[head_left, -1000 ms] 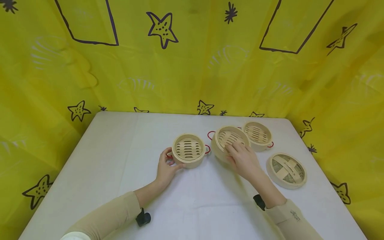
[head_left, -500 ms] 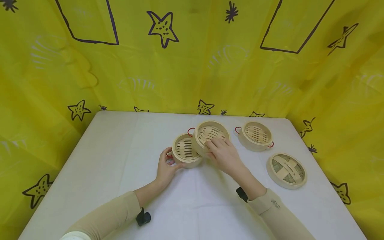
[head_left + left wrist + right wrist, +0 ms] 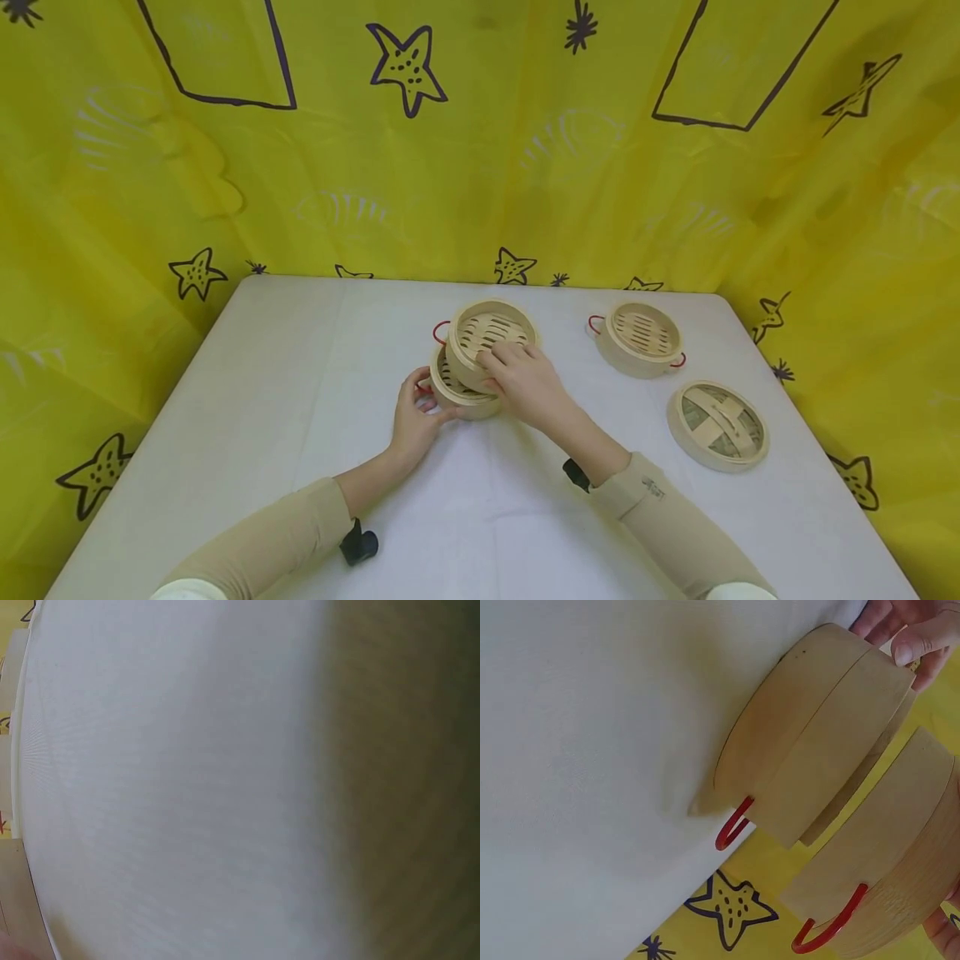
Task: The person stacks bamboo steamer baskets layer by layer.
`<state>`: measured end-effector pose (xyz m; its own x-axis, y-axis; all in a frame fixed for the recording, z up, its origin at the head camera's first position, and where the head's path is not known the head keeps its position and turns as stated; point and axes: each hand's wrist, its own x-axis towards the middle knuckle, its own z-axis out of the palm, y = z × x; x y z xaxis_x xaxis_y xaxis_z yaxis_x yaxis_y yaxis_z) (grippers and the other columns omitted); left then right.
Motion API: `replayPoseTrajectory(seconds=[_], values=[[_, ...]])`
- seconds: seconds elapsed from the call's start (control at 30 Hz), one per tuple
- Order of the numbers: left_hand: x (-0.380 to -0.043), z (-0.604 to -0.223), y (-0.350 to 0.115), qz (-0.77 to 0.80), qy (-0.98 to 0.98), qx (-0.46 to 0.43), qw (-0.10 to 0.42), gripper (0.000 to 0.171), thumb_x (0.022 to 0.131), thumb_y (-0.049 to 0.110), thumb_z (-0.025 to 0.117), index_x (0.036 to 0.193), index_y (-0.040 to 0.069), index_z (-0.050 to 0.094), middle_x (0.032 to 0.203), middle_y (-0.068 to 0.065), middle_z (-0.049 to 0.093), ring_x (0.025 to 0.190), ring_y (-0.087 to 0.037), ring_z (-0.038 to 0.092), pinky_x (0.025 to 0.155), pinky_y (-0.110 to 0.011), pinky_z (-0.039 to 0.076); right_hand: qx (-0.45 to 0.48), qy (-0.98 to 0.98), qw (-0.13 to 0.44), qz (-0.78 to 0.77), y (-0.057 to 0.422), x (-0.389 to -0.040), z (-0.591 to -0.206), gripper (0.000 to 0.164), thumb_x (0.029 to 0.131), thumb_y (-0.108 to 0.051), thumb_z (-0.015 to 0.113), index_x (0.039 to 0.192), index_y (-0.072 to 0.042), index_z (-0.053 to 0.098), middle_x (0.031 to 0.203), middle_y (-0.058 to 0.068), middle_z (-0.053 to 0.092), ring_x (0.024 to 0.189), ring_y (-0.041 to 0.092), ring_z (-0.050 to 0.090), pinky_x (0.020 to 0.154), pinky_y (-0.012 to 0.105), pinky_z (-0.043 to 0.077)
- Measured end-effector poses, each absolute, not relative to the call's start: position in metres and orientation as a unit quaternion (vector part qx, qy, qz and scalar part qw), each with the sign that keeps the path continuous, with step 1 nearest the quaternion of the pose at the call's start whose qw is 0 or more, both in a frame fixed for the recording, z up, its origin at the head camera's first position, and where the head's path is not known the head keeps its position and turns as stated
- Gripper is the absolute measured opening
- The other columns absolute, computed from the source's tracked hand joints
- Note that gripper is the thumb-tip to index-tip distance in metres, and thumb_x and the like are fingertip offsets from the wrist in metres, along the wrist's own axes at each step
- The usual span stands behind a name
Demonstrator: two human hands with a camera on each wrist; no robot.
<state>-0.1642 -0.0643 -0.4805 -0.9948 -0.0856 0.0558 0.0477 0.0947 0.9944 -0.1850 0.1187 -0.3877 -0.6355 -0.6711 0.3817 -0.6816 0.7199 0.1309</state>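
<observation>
In the head view my left hand (image 3: 414, 423) grips the left side of a round bamboo steamer basket (image 3: 467, 407), thumb at its front and fingers by a red handle. My right hand (image 3: 528, 388) holds a second bamboo steamer basket (image 3: 489, 330) by its near rim, above and slightly behind the first, hiding most of its slatted floor. The right wrist view shows a narrow gap between the lower basket's wall (image 3: 802, 735) and the raised basket's wall (image 3: 870, 825). Both have red handles there. Mostly white tablecloth and blurred sleeve fill the left wrist view.
A third steamer basket (image 3: 639, 340) with red handles stands at the back right of the white table (image 3: 315, 350). Nearer the right edge lies a woven bamboo lid (image 3: 717, 426). A yellow curtain (image 3: 480, 167) hangs behind the table and along its sides.
My right hand has carried its basket leftward from beside the third basket to over the one in my left hand. The left hand has stayed in place.
</observation>
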Motion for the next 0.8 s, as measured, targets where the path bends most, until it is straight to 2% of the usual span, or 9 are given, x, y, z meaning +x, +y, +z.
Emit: replayPoseTrajectory(seconds=[0.53,0.73,0.8], values=[[-0.164,-0.480,-0.065,-0.672,-0.738,0.012,0.058,0.078,0.066,0.004,0.080,0.131,0.004,0.038,0.130,-0.015,0.037,0.108,-0.029,0.044,0.092,-0.041,0.044,0.390,-0.899,0.199,0.018,0.103,-0.183,-0.391,0.026,0.081,-0.023,0.069,0.102,-0.014,0.056,0.092,0.001,0.053,0.091,0.019,0.053,0.074,0.031,0.043],[-0.152,-0.452,-0.062,-0.677,-0.734,0.010,0.049,0.074,0.067,-0.006,0.075,0.130,-0.004,0.036,0.128,-0.022,0.036,0.109,-0.035,0.043,0.094,-0.047,0.042,0.396,-0.893,0.213,0.014,0.101,-0.182,-0.393,0.027,0.079,-0.023,0.070,0.100,-0.015,0.056,0.090,0.000,0.052,0.088,0.019,0.053,0.072,0.031,0.043],[-0.154,-0.455,-0.062,-0.681,-0.731,0.010,0.049,0.075,0.066,-0.007,0.075,0.130,-0.005,0.036,0.128,-0.022,0.036,0.110,-0.036,0.043,0.094,-0.048,0.041,0.399,-0.891,0.217,0.014,0.101,-0.182,-0.394,0.027,0.078,-0.024,0.070,0.100,-0.015,0.056,0.090,0.000,0.052,0.088,0.019,0.053,0.071,0.031,0.043]])
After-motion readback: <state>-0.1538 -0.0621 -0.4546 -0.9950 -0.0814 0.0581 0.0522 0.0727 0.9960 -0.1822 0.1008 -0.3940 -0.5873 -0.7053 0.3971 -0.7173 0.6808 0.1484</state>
